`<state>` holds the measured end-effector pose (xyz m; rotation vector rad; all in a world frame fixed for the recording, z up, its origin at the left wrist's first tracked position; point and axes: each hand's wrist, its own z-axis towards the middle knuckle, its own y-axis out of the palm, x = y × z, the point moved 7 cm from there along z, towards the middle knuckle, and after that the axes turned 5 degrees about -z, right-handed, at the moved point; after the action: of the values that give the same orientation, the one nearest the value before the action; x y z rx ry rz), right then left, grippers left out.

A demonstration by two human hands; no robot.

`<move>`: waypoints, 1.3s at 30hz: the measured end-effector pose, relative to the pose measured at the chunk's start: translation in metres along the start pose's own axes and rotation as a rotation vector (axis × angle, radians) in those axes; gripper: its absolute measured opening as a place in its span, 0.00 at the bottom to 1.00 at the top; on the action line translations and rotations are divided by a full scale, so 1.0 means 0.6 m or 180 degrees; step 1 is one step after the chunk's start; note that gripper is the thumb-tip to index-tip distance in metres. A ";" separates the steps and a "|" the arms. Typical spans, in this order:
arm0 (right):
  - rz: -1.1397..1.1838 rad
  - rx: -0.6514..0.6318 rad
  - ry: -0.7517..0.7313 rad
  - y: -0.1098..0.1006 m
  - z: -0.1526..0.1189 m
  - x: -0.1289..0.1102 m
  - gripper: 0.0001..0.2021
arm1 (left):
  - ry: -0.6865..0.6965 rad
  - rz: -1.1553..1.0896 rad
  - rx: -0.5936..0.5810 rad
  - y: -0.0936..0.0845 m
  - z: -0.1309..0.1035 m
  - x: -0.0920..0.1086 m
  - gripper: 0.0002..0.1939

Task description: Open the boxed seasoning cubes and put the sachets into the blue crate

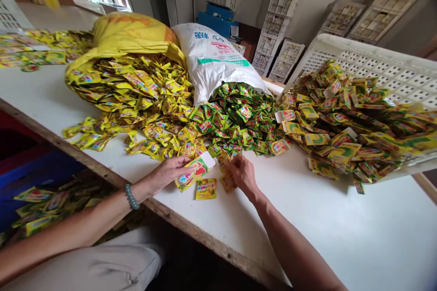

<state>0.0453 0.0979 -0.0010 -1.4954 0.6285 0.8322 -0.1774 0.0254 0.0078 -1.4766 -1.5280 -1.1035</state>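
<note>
Head view: we look down at a white table (307,232) with two bare hands working near its front edge. Our left hand (175,172), a beaded bracelet (132,197) at its wrist, is closed on a printed carton (195,172), fingers along its upper side; the carton is tilted, its white end flap open toward the right. Our right hand (243,175) has its fingertips drawn together on blurred yellow packets (227,173) just right of the carton; we cannot tell how many it grips. Between the hands, nearer to us, a single yellow packet (206,189) lies flat on the table.

Beyond the hands, we see a yellow sack (133,32) on the left, its mouth spilling a heap of yellow sachets (136,86). Beside it, a white sack (213,57) spills green sachets (244,116), and the two heaps meet. To the right, a white plastic basket (378,66) lies tipped toward us, with many filled-looking cartons (344,132) in and before it. Below the table edge at left, a blue bin (20,182) holds more colourful packs (51,209).
</note>
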 end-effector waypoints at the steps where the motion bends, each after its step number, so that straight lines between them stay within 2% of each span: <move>1: 0.0425 0.0070 0.0102 -0.005 -0.009 0.003 0.15 | -0.0013 -0.0014 0.0000 -0.001 0.001 -0.002 0.26; 5: 0.2108 0.0189 0.0110 -0.016 -0.025 -0.011 0.17 | -0.0103 -0.0166 -0.0174 0.019 0.014 -0.009 0.25; 8: 0.2456 0.0030 0.0168 -0.005 -0.025 -0.020 0.18 | -0.0142 -0.0376 -0.0392 0.045 0.026 -0.010 0.24; 10: 0.2407 -0.0108 0.0268 0.005 -0.024 -0.018 0.17 | -0.0150 -0.0487 -0.0438 0.055 0.032 -0.012 0.23; 14: 0.2285 -0.0590 0.0543 0.018 -0.027 -0.005 0.18 | -0.0117 -0.0416 -0.0337 0.054 0.037 -0.017 0.22; 22: 0.2575 -0.1465 0.0931 0.017 -0.029 -0.007 0.18 | -0.0141 -0.0319 -0.0464 0.056 0.027 -0.007 0.23; 27: 0.2536 -0.1474 0.0944 0.013 -0.024 -0.002 0.18 | -0.0088 -0.0250 -0.0391 0.052 0.027 -0.004 0.21; 32: 0.1931 -0.1535 0.0593 0.019 -0.024 -0.003 0.22 | -0.0245 -0.0357 -0.0474 0.056 0.023 -0.013 0.20; 39: 0.1098 -0.0840 0.0469 0.023 -0.033 -0.005 0.20 | -0.0411 -0.0311 -0.0673 0.071 0.021 -0.022 0.24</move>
<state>0.0353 0.0765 -0.0068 -1.7246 0.9327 1.1087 -0.1331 0.0309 -0.0053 -1.6573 -1.6269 -1.2815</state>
